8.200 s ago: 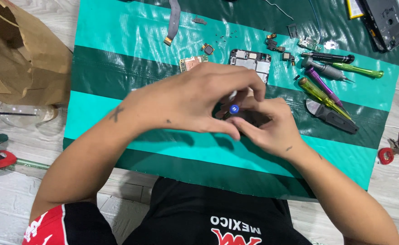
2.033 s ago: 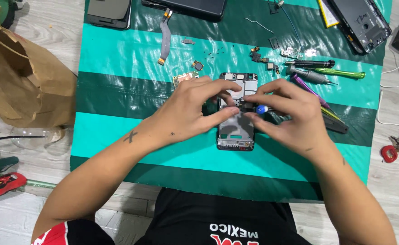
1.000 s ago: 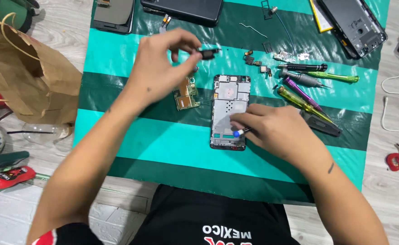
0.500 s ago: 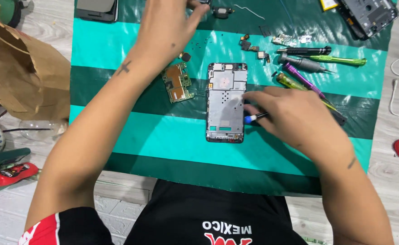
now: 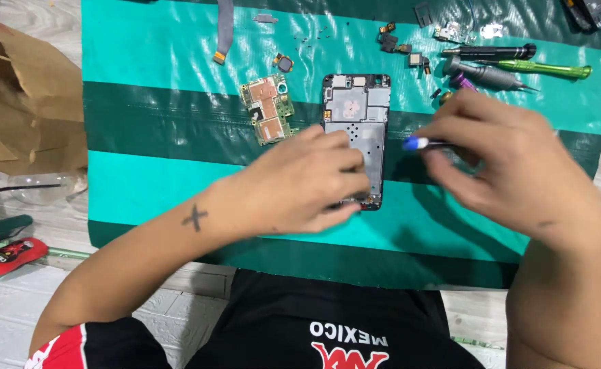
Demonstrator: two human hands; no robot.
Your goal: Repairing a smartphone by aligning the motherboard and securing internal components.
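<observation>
Left hand (image 5: 307, 181) rests flat-fingered on the opened black phone frame (image 5: 357, 113) — right hand (image 5: 512, 171) pinches a blue-tipped slim screwdriver (image 5: 420, 143).

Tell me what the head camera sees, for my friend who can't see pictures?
The left hand rests on an opened phone frame lying on a green striped mat, while the right hand holds a blue-tipped tool beside it. A circuit board lies left of the phone, and screwdrivers lie at the upper right.
</observation>
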